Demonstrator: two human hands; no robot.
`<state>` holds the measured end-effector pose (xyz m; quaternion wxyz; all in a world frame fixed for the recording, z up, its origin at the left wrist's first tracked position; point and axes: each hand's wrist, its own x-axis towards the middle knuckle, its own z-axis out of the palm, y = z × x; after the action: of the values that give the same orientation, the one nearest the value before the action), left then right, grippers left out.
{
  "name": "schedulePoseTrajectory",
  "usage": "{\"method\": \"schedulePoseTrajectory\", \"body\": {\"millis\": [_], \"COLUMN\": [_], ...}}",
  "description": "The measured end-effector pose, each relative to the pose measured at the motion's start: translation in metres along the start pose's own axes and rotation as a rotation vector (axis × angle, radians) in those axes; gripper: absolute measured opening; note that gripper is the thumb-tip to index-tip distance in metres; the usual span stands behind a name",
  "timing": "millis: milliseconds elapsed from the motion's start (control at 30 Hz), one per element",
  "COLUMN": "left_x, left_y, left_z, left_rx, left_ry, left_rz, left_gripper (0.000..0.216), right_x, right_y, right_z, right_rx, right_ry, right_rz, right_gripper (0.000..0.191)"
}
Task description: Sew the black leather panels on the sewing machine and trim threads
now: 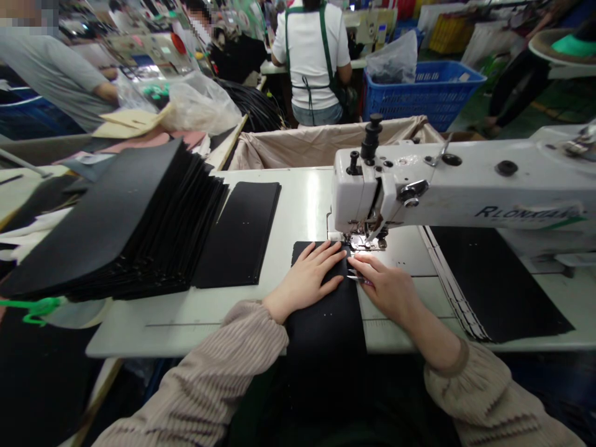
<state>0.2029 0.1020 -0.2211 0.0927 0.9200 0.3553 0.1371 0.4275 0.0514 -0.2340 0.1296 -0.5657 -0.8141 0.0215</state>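
Your left grip (310, 279) lies flat and wide on the black panel (326, 332); your right grip (388, 290) holds small snips (357, 279) at its edge.

The sewing machine (459, 183) reads "RLONXIAN", ending unclear.

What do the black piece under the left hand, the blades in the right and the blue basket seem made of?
Black piece: perhaps leather or imitation, from its smooth matte face. Blades: likely polished metal, silvery glint. Blue basket: probably smooth plastic, slotted walls.
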Motion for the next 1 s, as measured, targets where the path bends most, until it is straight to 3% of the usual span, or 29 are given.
{"method": "schedulePoseTrajectory", "body": {"millis": [367,1000], "left_x": [-0.0006,-0.0014], "left_y": [0.0000,-0.0021], "left_z": [-0.0005,0.0012], "left_rx": [-0.035,-0.004], "left_ry": [0.054,0.042], "left_rz": [0.023,0.035], "left_gripper": [0.046,0.043], "right_x": [0.0000,-0.0007], "right_y": [-0.0005,-0.0005], "right_z": [-0.0021,-0.0021], "right_rx": [-0.004,-0.004], "right_ry": [-0.011,-0.006], "right_rz": [0.015,0.016], "right_gripper": [0.048,0.048]}}
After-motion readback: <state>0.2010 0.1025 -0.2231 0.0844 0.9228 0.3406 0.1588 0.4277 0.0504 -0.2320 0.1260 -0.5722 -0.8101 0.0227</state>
